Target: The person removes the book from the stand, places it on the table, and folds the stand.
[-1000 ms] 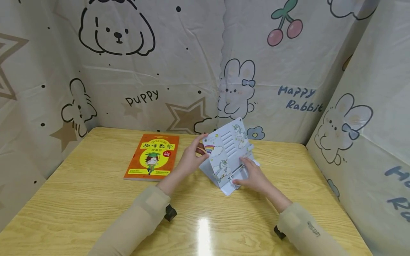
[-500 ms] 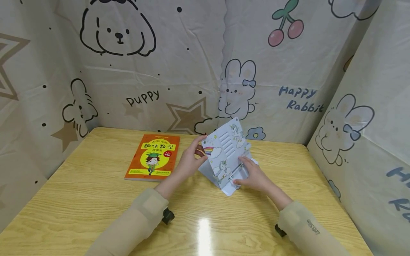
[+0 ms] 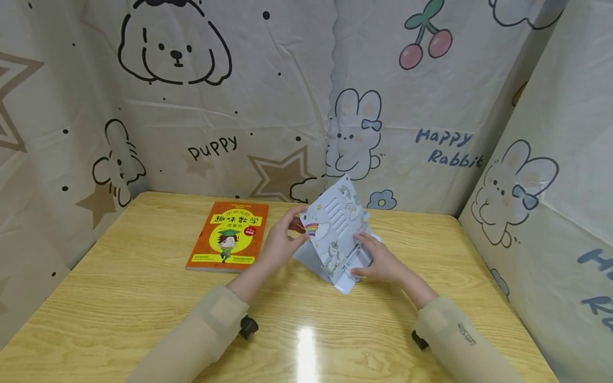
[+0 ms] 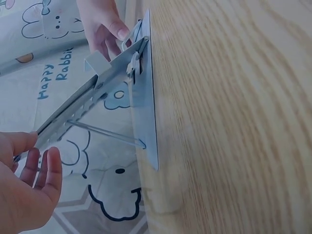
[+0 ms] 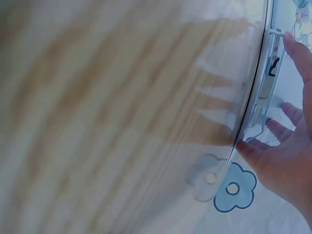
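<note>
A white metal book stand [image 3: 330,213] with unicorns, clouds and a rainbow stands unfolded on the table, its panel leaning back over the base plate [image 4: 148,107]. My left hand [image 3: 275,244] pinches the panel's upper left corner between thumb and fingers. At the lower right, my right hand [image 3: 382,261] holds the stand by its front ledge, thumb at the near edge and fingers further up. In the left wrist view, a wire strut [image 4: 108,133] spans from the panel's back to the base. The right wrist view shows the right hand [image 5: 287,158] at the base edge and a wire page clip.
An orange and yellow children's book [image 3: 229,236] lies flat to the left of the stand. Both rest on a wooden table [image 3: 143,303] whose back edge meets a printed cloth curtain [image 3: 268,106]. More cloth hangs along the left and right sides.
The panel's top corner has shifted left and the stand has turned slightly. Both hands keep their hold, the left drawing slightly back. The book has not moved.
</note>
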Motion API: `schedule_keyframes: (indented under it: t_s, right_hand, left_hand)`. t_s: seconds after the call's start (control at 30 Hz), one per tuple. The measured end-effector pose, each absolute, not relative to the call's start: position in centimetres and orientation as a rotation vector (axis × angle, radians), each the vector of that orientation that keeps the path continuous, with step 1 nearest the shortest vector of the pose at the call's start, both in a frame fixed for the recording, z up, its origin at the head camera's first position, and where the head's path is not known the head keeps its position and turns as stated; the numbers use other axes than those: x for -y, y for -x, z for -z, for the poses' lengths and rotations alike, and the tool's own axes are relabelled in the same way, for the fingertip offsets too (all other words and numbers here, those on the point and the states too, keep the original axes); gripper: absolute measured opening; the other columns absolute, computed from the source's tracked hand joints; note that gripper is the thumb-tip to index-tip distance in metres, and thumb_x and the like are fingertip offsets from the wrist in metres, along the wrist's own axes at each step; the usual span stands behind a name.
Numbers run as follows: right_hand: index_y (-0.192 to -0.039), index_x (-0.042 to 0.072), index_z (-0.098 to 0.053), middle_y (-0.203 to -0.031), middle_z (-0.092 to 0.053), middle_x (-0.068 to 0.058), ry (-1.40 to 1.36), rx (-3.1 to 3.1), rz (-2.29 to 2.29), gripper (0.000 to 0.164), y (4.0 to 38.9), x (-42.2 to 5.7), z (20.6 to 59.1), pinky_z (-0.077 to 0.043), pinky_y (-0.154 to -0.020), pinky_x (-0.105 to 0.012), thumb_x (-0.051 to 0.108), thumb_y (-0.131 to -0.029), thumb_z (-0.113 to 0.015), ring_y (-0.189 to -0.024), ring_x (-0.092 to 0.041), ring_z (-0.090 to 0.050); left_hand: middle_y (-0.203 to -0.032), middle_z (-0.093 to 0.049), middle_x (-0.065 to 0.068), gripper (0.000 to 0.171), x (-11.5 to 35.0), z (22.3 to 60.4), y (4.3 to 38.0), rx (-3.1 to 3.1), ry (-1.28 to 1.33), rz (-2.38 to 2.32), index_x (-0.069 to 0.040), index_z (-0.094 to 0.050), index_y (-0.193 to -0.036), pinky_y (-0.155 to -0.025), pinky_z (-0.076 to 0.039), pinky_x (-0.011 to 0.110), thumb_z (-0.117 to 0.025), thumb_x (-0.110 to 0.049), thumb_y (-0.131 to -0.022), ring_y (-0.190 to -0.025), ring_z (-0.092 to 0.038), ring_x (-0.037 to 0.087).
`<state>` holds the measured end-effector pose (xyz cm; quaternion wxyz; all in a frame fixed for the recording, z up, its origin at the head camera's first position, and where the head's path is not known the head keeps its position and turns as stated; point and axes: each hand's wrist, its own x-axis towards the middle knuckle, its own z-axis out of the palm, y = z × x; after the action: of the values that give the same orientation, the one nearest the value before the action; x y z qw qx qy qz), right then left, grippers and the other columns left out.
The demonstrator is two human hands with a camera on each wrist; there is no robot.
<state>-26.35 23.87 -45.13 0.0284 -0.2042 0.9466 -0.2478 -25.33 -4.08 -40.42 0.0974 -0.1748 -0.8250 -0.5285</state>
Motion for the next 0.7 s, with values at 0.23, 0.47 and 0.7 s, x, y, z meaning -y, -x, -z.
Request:
schedule_keyframes:
  t_s: [0.23, 0.47, 0.7]
  right_hand:
    - [-0.141, 0.016, -0.026, -0.147, -0.018, -0.009, 0.696, -2.878, 0.744, 0.095, 27.2, -24.4, 45.5, -0.019, -0.105, -0.052, 0.051, -0.065, -0.072, -0.133, -0.034, -0.017]
    - [-0.141, 0.015, -0.026, -0.147, -0.018, -0.009, 0.781, -2.834, 0.744, 0.091, 27.7, -24.7, 45.5, -0.017, -0.105, -0.052, 0.048, -0.068, -0.071, -0.133, -0.034, -0.017]
    - [-0.140, 0.015, -0.027, -0.147, -0.017, -0.010, 0.875, -2.807, 0.740, 0.088, 28.0, -25.0, 45.6, -0.019, -0.104, -0.053, 0.047, -0.070, -0.070, -0.132, -0.035, -0.017]
  left_hand:
    - [-0.097, -0.056, -0.004, 0.055, 4.2, 40.5, 24.9, 2.426, 0.515, 1.572, -0.027, -0.043, -0.126, -0.065, -0.050, 0.024, -0.067, -0.012, -0.079, -0.088, -0.054, 0.012]
    - [-0.096, -0.055, -0.006, 0.049, 4.3, 40.5, 24.6, 2.396, 0.513, 1.581, -0.026, -0.047, -0.122, -0.066, -0.050, 0.025, -0.066, -0.013, -0.079, -0.091, -0.053, 0.017]
    - [-0.097, -0.055, -0.003, 0.046, 4.3, 40.4, 24.3, 2.394, 0.507, 1.598, -0.023, -0.048, -0.120, -0.067, -0.050, 0.026, -0.067, -0.013, -0.079, -0.094, -0.053, 0.026]
